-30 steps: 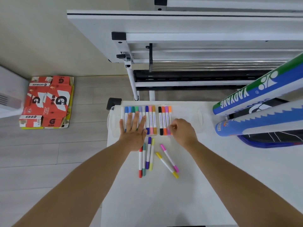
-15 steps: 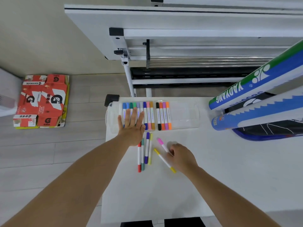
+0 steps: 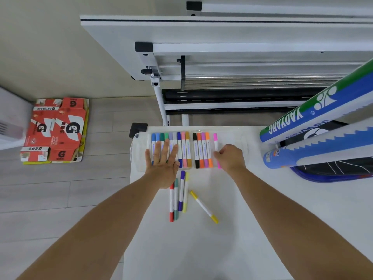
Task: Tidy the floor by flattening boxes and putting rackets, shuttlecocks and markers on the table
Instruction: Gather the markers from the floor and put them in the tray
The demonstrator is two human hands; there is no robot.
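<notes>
A clear marker tray (image 3: 240,139) lies at the far edge of the white table (image 3: 262,229), filled with several coloured markers (image 3: 202,150). My left hand (image 3: 162,161) lies flat, fingers spread, on the markers at the tray's left end. My right hand (image 3: 230,157) pinches a pink marker (image 3: 216,141) that lies in the tray just right of the orange one. Several loose markers (image 3: 178,196) lie side by side below the tray, and a yellow marker (image 3: 203,207) lies slanted to their right. Two shuttlecock tubes (image 3: 314,116) and a blue-rimmed racket (image 3: 331,170) are at the right.
Flattened red drink boxes (image 3: 55,130) are stacked on the wooden floor at the left, beside a white appliance (image 3: 12,122). A larger white folding table (image 3: 201,41) with a metal frame stands behind. A black caster (image 3: 138,128) sits at the table's far left corner.
My right hand picked the pink marker off the table and carried it up into the tray beside the orange one. My left hand stayed flat on the tray's markers.
</notes>
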